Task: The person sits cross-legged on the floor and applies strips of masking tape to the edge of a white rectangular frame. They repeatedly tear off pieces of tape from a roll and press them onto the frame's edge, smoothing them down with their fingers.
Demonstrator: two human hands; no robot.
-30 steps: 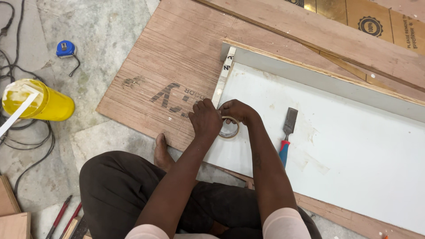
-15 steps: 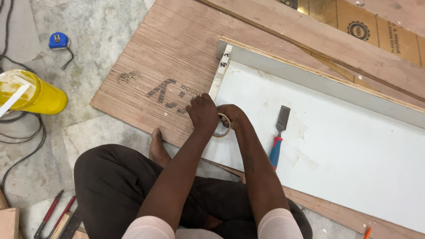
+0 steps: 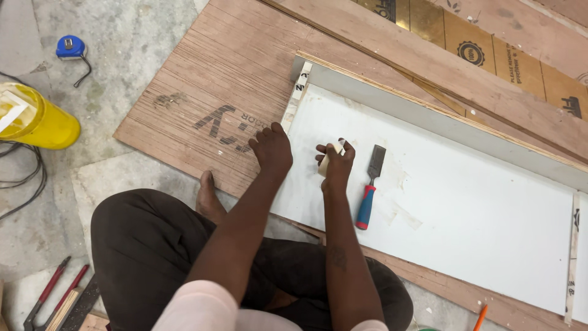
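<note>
I sit on the floor over a long white laminated panel [image 3: 465, 208] lying on a plywood sheet [image 3: 226, 79]. My left hand [image 3: 271, 149] presses flat on the panel's left end, where a strip of edge tape [image 3: 298, 92] runs along the short edge. My right hand [image 3: 334, 162] grips a roll of masking tape [image 3: 324, 163] upright on the white surface, a little to the right of the left hand. A chisel with a red and blue handle [image 3: 369, 187] lies just right of my right hand.
A yellow cylindrical container [image 3: 37, 119] and a blue tape measure [image 3: 69, 47] sit on the stone floor at left. Black cables [image 3: 21, 184] trail beside them. Red-handled pliers [image 3: 49, 294] lie at bottom left. More plywood boards [image 3: 490, 55] lie beyond the panel. My bare foot [image 3: 208, 196] rests by the plywood edge.
My right hand has drawn the tape roll away from the panel's left edge toward the right. My left hand stays pressed at that edge. The view has shifted slightly.
</note>
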